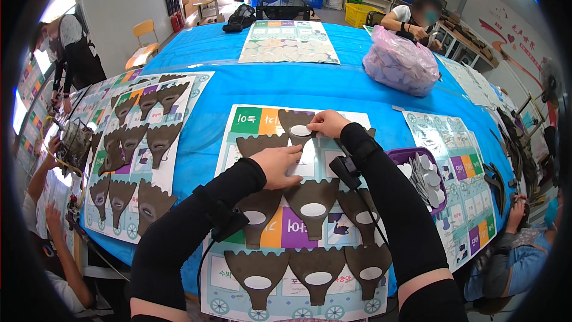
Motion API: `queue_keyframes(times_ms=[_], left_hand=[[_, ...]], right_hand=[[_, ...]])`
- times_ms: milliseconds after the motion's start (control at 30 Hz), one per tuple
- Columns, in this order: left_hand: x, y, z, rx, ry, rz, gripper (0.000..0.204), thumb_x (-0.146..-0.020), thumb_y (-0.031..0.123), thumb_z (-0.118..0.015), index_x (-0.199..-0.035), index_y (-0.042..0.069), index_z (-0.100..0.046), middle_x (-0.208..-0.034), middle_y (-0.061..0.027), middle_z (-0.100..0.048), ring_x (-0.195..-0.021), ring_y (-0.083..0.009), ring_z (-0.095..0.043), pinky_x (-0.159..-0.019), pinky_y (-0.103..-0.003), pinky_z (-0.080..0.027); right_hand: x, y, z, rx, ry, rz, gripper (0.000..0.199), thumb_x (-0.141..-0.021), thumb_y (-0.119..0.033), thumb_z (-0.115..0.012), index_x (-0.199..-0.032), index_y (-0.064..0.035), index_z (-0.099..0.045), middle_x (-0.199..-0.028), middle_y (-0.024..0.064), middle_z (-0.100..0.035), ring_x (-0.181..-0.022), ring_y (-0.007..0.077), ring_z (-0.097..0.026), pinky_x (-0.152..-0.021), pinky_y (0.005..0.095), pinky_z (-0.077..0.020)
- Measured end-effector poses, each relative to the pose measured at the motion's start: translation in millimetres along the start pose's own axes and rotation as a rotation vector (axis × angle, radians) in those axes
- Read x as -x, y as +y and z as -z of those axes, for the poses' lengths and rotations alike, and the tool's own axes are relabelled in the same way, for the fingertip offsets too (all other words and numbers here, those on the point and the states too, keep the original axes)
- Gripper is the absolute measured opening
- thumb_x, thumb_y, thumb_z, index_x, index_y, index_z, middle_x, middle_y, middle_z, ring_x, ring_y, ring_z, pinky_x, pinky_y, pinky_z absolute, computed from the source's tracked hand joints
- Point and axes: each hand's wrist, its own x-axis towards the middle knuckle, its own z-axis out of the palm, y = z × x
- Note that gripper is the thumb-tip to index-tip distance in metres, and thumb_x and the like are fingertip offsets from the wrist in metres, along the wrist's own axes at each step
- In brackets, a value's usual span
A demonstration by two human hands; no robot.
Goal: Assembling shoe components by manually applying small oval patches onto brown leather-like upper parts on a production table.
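Observation:
Dark brown scallop-edged flat pieces (257,269) lie in rows on the printed sheets (238,119) in front of me, most with a white oval patch (313,210) on the narrowing part. At the far row, my right hand (329,124) pinches the edge of a white oval patch (300,132) lying on a dark piece (292,117). My left hand (277,166) is held palm down over the middle of the sheets, fingers stretched out, partly covering dark pieces. Black sleeves and small strapped devices (228,217) are on both forearms.
A purple basket (441,207) of loose white ovals stands right of my right forearm. More dark pieces (161,143) lie on sheets at left. A pink plastic bag (400,62) sits far right, near a seated person (411,21). Other people work at both sides of the blue-covered table (202,53).

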Motion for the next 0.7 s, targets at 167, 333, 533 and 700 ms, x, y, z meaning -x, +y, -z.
queue_keyframes(times_ms=[167, 333, 533, 700], left_hand=[[-25.8, -12.9, 33.2, 0.076, -0.238, 0.012, 0.059, -0.091, 0.036, -0.052, -0.134, -0.002, -0.044, -0.138, -0.0204, -0.047, -0.118, -0.0347, -0.053, -0.100, -0.039, -0.043], [-45.3, -24.2, -6.8, -0.121, 0.152, -0.033, 0.054, -0.091, 0.038, -0.050, -0.130, 0.000, -0.048, -0.125, -0.0194, -0.055, -0.107, -0.0364, -0.058, -0.093, -0.041, -0.046], [-60.9, -14.5, 1.8, -0.286, 0.178, 0.028, 0.044, -0.087, 0.041, -0.054, -0.110, 0.004, -0.062, -0.104, -0.0158, -0.057, -0.100, -0.0330, -0.057, -0.086, -0.043, -0.045], [-51.2, -11.8, 5.8, -0.376, 0.133, 0.073, 0.056, -0.082, 0.048, -0.059, -0.113, 0.002, -0.061, -0.105, -0.0159, -0.056, -0.100, -0.0331, -0.056, -0.087, -0.042, -0.046]], right_hand=[[-4.5, 1.3, -1.6, 0.033, 0.004, 0.012, 0.023, -0.083, -0.024, -0.070, -0.085, -0.0009, -0.072, -0.071, 0.0076, -0.068, -0.063, 0.0130, -0.065, -0.060, 0.0275, -0.0514], [-2.8, 6.7, 2.5, 0.098, 0.054, 0.027, 0.027, -0.082, -0.029, -0.071, -0.086, -0.0024, -0.073, -0.069, 0.0062, -0.068, -0.062, 0.0134, -0.064, -0.060, 0.0295, -0.0505], [57.8, -55.9, 80.7, -0.237, 0.445, 0.307, 0.034, -0.090, -0.034, -0.061, -0.088, -0.0031, -0.072, -0.070, 0.0020, -0.063, -0.061, 0.0107, -0.053, -0.057, 0.0279, -0.0449], [149.2, -39.4, 155.1, 0.085, 0.480, 0.288, 0.025, -0.089, -0.025, -0.064, -0.091, -0.0009, -0.070, -0.071, 0.0027, -0.062, -0.066, 0.0107, -0.056, -0.060, 0.0255, -0.0447]])
